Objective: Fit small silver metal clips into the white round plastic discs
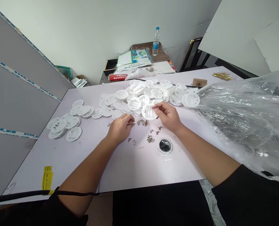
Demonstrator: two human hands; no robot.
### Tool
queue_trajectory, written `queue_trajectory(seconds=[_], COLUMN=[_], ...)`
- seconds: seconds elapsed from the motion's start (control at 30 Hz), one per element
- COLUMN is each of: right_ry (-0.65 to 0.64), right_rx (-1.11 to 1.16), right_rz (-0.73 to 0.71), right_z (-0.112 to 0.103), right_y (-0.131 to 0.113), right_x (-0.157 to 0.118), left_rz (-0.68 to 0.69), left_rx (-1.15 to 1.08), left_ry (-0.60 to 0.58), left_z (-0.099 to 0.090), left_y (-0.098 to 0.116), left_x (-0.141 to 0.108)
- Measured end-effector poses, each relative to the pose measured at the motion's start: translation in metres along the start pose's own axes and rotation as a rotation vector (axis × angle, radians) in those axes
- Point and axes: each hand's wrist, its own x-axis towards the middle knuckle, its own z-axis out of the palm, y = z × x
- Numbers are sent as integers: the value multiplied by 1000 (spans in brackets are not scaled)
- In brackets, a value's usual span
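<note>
My right hand (168,116) pinches the edge of a round white plastic disc (149,112) with slots, held tilted at the front of the pile. To its left, my left hand (121,128) is closed on a thin pointed metal tool (130,123), whose tip points right. Small metal pieces (150,138) lie scattered on the table between and below the hands. Behind them spreads a large pile of white discs (134,103). More discs (59,125) lie in overlapping groups at the left.
A round black inset with a white rim (165,146) sits near my right forearm. Clear plastic bags (250,122) cover the table's right side. A black cable (24,194) crosses the front left corner. A water bottle (155,42) stands behind the table (139,169).
</note>
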Motion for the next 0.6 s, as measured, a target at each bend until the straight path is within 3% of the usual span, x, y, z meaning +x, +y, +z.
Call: queue_trajectory(seconds=[0.2, 0.6], right_ry=[-33, -152], right_rx=[4, -33], right_rz=[9, 34], right_z=[1, 5], right_y=[-2, -7], right_x=[-1, -4], left_rz=[-61, -151], left_rx=[-228, -498], left_ry=[93, 90], left_z=[-7, -8], left_y=[3, 5], left_x=[-2, -3])
